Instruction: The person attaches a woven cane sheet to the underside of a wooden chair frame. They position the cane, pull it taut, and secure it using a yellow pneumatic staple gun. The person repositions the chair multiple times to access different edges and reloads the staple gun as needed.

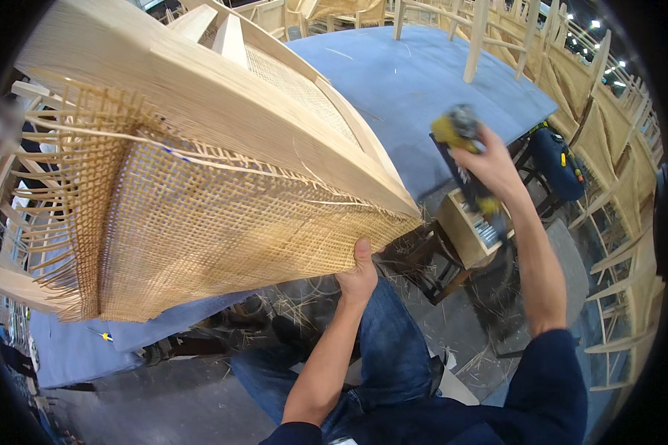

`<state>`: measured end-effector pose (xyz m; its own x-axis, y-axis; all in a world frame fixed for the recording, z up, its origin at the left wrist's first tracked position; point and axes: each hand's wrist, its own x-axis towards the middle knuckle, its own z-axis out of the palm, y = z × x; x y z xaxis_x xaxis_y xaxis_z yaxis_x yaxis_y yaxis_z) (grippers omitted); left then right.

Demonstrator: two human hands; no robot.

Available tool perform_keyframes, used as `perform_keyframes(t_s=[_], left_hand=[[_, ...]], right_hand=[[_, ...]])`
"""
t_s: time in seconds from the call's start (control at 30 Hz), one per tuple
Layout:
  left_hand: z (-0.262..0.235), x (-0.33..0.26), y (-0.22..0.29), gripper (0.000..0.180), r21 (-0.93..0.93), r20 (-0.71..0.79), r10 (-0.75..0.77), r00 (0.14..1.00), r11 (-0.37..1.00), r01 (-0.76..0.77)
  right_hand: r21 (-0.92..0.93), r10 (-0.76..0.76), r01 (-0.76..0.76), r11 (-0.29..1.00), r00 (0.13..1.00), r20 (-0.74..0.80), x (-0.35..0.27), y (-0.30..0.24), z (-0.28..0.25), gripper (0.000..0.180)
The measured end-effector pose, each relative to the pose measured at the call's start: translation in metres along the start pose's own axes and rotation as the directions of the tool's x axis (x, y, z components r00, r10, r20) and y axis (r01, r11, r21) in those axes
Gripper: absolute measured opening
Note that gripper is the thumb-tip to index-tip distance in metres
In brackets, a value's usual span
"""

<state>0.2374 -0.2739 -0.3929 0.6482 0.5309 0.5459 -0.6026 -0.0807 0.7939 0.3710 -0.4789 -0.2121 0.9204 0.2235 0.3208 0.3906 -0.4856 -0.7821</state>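
My left hand (358, 276) grips the lower right corner of a woven cane sheet (223, 222), its thumb lying on the weave. The sheet hangs along a pale wooden chair frame (200, 96) that stands tilted across the left. Loose cane strands fringe the sheet's left end, and frayed ends run along the wood. Away to the right, my right hand (490, 163) is closed around a yellow-and-black handheld power tool (456, 137). Motion blurs the tool, so its exact kind is unclear. It is apart from the frame and the cane.
A blue-covered table (378, 67) lies behind the frame. Below the tool, an open wooden box (464, 230) sits on a dark stool. Cane scraps litter the grey floor (297, 304). A blue bag (557, 165) and many unfinished wooden frames (616, 185) line the right side.
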Motion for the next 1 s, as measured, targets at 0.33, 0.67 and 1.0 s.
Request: perform_keyframes(t_s=[0.33,0.67,1.0], left_hand=[[-0.003,-0.005,-0.004,0.033,0.069,0.038,0.017,0.999,0.997,-0.02],[-0.02,-0.008,-0.026,0.029,0.169,0.045,-0.043,0.998,0.985,0.035],[-0.014,0.006,0.016,0.03,-0.235,0.323,-0.138,0.936,0.947,0.22]], right_hand=[[0.817,0.101,-0.079,0.571,0.995,0.025,-0.19,-0.045,0.087,0.088],[0.882,0.161,-0.201,0.427,0.976,0.144,-0.185,-0.054,0.108,0.086],[0.885,0.16,-0.209,0.417,0.975,0.155,-0.185,-0.058,0.115,0.087]])
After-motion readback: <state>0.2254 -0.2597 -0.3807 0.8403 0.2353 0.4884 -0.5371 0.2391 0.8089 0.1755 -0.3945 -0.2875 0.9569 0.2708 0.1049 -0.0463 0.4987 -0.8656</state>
